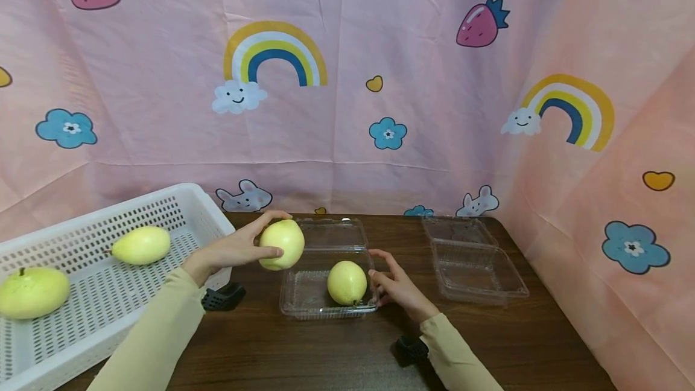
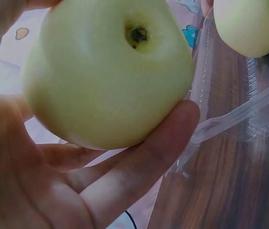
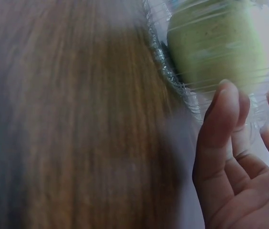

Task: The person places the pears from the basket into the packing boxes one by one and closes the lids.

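Yellow-green pear (image 1: 285, 239): we noted it just left of the frame's centre, gripped by the left hand (image 1: 233, 250), thumb and fingers curved round it. We saw the right hand (image 1: 400, 290), fingers loosely spread, touching the clear container (image 1: 305, 289), lower centre, holding a second pear (image 1: 347, 283).

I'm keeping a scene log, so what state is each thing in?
Left hand: gripping a pear
Held pear: raised
Middle box: open, one pear inside
Right hand: at the middle box's right side
Right box: open, lid back
Basket: uncovered, two pears visible inside
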A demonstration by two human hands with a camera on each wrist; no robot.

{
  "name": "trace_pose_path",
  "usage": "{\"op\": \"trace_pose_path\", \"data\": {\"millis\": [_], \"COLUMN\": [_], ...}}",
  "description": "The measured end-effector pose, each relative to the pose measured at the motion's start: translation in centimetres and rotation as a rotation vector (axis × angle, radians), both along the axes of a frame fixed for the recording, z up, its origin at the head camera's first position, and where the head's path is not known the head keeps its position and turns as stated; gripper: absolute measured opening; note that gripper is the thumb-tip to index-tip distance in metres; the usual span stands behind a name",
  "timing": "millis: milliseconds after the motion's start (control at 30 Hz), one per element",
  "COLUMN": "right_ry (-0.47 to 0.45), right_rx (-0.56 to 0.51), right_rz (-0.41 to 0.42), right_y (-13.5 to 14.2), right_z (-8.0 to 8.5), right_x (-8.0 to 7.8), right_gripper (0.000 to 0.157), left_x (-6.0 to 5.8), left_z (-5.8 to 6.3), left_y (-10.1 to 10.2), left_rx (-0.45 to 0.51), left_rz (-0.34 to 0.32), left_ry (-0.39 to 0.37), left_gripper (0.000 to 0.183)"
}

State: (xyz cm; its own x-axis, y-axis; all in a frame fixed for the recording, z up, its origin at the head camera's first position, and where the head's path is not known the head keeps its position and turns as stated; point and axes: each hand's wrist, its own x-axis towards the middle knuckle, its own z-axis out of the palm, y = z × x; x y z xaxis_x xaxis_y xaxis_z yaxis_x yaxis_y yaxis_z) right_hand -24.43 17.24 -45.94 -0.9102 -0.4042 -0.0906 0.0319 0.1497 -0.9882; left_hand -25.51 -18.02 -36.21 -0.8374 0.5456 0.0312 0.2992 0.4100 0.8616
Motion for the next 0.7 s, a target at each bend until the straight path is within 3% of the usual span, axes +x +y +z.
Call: {"op": "trace_pose_path", "data": {"millis": [267,500,700], "right_ry": [-0.003,-0.011,-0.009], "right_rx": [0.004,0.015,0.019], "right_rz": [-0.001,-0.011,-0.008], "right_y": [0.0,0.0,0.0], "right_z": [0.1,0.2,0.2], "right_x": [0.1,0.1,0.2], "right_gripper": [0.053,0.053,0.053], "left_x": [0.4,0.8,0.8], "left_z": [-0.2,-0.7,-1.0], "left_y": [1.0,2.1,3.0], "left_rx": [-0.091,-0.167,-0.206], "left_rz": [-0.004,0.020,-0.015], "left_ry": [0.078,0.101,0.145], "left_gripper": [0.064,0.065,0.065]}}
